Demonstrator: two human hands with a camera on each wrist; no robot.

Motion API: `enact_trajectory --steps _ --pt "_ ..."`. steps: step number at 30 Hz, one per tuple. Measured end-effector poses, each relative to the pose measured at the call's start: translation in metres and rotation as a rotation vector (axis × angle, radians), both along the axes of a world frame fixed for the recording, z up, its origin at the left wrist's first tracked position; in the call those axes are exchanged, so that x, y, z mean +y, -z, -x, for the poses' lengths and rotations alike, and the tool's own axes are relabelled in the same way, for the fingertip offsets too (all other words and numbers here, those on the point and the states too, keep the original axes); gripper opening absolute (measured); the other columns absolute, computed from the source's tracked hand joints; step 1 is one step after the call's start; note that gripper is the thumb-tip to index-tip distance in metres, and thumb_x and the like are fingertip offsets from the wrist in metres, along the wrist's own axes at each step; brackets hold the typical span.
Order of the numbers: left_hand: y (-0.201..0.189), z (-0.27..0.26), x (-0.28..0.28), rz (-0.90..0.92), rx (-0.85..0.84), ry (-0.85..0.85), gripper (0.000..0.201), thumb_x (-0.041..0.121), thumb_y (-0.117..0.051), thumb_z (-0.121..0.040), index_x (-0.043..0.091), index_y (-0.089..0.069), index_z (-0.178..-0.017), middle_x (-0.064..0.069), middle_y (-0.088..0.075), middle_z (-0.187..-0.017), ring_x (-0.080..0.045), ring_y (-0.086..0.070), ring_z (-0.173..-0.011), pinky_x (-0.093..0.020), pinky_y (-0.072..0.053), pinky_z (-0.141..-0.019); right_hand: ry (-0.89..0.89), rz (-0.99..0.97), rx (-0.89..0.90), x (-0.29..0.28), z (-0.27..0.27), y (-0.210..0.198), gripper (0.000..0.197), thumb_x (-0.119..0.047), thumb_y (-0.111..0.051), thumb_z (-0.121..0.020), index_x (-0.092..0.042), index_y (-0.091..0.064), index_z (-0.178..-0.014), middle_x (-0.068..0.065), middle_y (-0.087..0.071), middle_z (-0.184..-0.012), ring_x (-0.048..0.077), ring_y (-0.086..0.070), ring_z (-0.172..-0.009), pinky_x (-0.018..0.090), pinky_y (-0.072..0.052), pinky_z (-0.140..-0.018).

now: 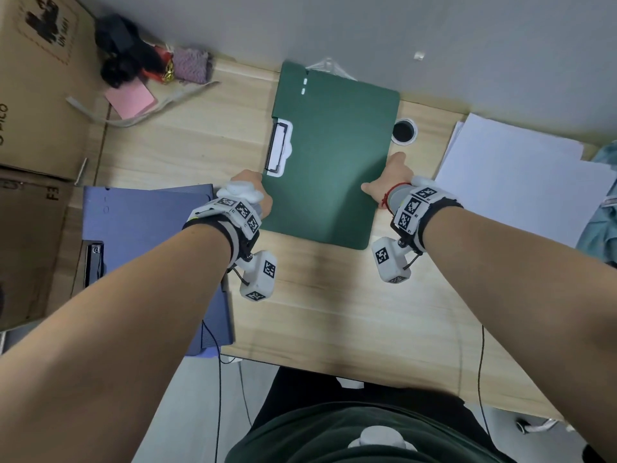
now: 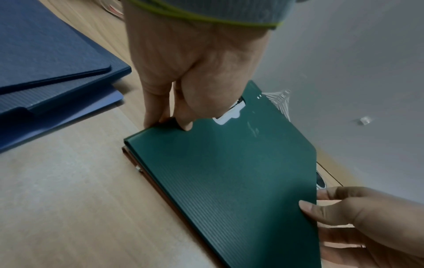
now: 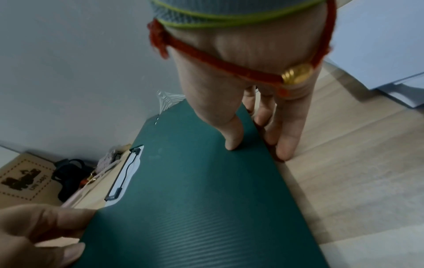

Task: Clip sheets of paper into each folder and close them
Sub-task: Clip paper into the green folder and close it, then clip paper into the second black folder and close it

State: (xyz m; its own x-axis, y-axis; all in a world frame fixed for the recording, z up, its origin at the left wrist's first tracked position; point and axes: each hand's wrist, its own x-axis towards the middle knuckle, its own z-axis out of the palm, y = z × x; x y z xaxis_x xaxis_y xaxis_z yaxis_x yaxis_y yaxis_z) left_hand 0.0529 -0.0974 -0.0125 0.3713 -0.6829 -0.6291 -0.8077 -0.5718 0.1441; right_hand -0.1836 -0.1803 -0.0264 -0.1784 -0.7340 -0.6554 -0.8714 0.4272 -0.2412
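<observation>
We grip the closed dark green ribbed plastic folder (image 1: 329, 168) at the desk's centre, left hand (image 1: 258, 195) pinching its nine o'clock edge, right hand (image 1: 384, 182) its three o'clock edge, likely to move it aside.

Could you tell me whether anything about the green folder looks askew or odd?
Yes: the dark green plastic folder lies turned at an angle to the wooden desk edge, and a reddish-brown edge peeks out underneath it.

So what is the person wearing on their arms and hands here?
Bare forearms, no sleeves. Each wrist carries a black strap with white blocks bearing black square-code markers. The left hand is bare; the right hand has a red cord bracelet with a gold bead.
</observation>
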Motion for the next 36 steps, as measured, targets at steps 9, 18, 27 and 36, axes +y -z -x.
enact_trajectory --steps 9,18,27,36 --pt "-0.003 0.000 0.002 0.026 0.017 -0.039 0.032 0.011 -0.055 -0.091 0.007 -0.064 -0.121 -0.017 -0.066 -0.118 -0.035 -0.063 -0.110 -0.035 -0.049 -0.085 0.000 -0.050 0.047 -0.002 -0.003 -0.003 0.059 -0.029 -0.072 -0.075 -0.013 -0.029 -0.113 0.008 -0.054 -0.088 0.034 -0.062 -0.082 0.049 -0.057 -0.078" --pt "-0.019 -0.035 0.026 -0.003 0.173 -0.284 0.045 0.026 -0.050 -0.099 0.022 -0.046 -0.143 -0.008 -0.055 -0.140 -0.031 -0.059 -0.117 -0.028 -0.044 -0.087 -0.051 0.003 -0.132 0.025 -0.033 -0.040 0.055 -0.021 -0.070 -0.079 0.005 -0.052 -0.124 0.021 -0.065 -0.108 0.031 -0.064 -0.090 0.041 -0.054 -0.081" --pt "-0.034 -0.097 0.109 -0.046 -0.118 -0.500 0.049 0.030 -0.058 -0.089 0.023 -0.047 -0.137 -0.011 -0.042 -0.142 -0.035 -0.051 -0.122 -0.046 -0.045 -0.100 -0.291 -0.316 -0.438 0.120 -0.138 -0.052 0.007 -0.017 -0.068 -0.083 -0.018 -0.061 -0.080 0.009 -0.071 -0.082 0.022 -0.067 -0.068 0.041 -0.061 -0.079" --pt "-0.039 -0.177 0.207 -0.203 -0.308 -0.649 0.107 0.072 -0.070 -0.068 0.007 -0.031 -0.144 -0.018 -0.042 -0.143 -0.037 -0.042 -0.131 -0.048 -0.039 -0.102 -0.336 -0.407 -0.413 0.181 -0.178 -0.025 0.047 -0.023 -0.069 -0.086 -0.002 -0.057 -0.126 0.007 -0.061 -0.090 0.033 -0.069 -0.102 0.052 -0.056 -0.088"
